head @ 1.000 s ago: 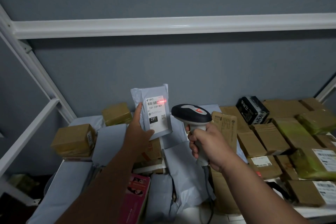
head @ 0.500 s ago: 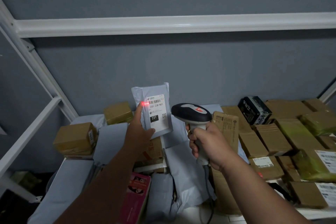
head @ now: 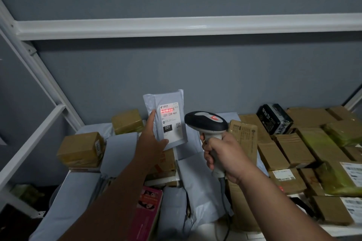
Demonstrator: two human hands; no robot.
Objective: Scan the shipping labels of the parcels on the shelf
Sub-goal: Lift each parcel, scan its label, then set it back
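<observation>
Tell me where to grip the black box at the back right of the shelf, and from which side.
Grip the black box across its two long side faces, coming from above and in front. It lies flat on brown cartons with its top bare; its far end sits close to the wall, so the near end is probably easiest to reach.

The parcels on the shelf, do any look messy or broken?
Nothing looks broken. The pile is just untidy: grey bags and brown boxes overlap at odd angles, and a pink box sticks out at the front. The left hand holds a grey parcel upright for the scanner.
</observation>
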